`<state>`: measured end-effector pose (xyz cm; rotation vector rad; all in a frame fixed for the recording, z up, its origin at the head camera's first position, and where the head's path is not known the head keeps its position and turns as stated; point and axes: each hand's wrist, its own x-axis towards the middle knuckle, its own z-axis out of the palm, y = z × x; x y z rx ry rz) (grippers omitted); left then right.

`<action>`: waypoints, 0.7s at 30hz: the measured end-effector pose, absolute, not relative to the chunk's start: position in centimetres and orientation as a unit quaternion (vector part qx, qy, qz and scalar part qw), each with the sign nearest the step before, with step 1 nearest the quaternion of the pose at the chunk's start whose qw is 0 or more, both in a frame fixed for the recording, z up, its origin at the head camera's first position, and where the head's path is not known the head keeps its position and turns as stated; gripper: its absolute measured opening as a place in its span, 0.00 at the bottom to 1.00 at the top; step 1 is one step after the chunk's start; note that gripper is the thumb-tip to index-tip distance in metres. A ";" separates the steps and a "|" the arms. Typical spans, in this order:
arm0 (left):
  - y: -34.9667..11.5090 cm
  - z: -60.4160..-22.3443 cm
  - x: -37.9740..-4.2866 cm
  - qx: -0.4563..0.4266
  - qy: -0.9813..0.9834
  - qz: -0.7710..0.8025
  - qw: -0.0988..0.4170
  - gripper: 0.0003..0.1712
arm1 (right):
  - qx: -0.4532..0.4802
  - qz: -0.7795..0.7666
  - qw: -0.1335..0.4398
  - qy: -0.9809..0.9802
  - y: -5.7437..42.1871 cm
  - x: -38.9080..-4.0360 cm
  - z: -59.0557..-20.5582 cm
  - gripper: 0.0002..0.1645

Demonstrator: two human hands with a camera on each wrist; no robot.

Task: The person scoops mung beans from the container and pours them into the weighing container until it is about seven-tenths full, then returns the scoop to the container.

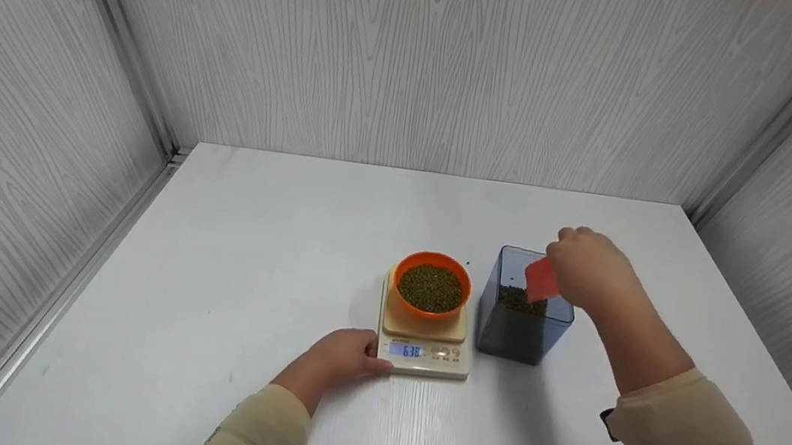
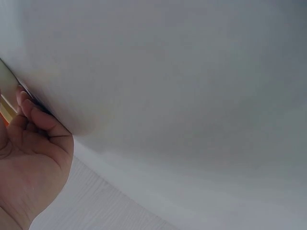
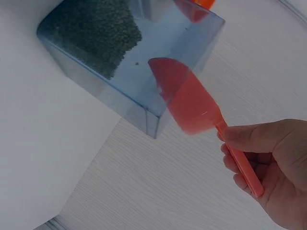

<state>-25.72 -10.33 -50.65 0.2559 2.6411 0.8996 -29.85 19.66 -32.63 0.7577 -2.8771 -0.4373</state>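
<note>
My right hand (image 1: 591, 268) grips the handle of a red plastic scoop (image 3: 192, 103), thumb along its top. The scoop's blade is tilted over the rim and down into a clear bluish bin (image 1: 556, 331), which holds small green beans (image 3: 93, 36) that look like mung beans. Left of the bin, an orange bowl (image 1: 401, 272) of the same beans (image 1: 431, 288) sits on a kitchen scale (image 1: 457, 370). The lit display (image 1: 407, 350) seems to read 638. My left hand (image 1: 343, 356) holds the scale's front left corner, thumb at the front edge and fingers curled against the side.
A white table (image 1: 251, 235) bears everything, with pale wood-grain panels at the back (image 1: 385, 62) and both sides. A few stray beans lie on the table, one (image 1: 468, 263) behind the bowl. The bin stands close to the scale's right side.
</note>
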 end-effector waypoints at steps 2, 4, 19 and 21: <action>-10.3 -50.6 -25.7 0.091 0.930 0.313 0.169 0.19 | 0.262 -0.191 0.076 -0.943 19.3 -30.0 -33.6 0.13; -10.3 -50.6 -25.7 0.090 0.931 0.311 0.170 0.19 | 0.266 -0.226 0.079 -0.934 18.9 -30.1 -34.4 0.14; -10.3 -50.7 -25.7 0.081 0.930 0.311 0.180 0.18 | 0.252 -0.313 0.085 -0.912 16.4 -30.8 -37.4 0.02; -10.3 -50.6 -25.7 0.081 0.929 0.314 0.179 0.18 | 0.253 -0.310 0.080 -0.913 16.6 -31.0 -37.8 0.02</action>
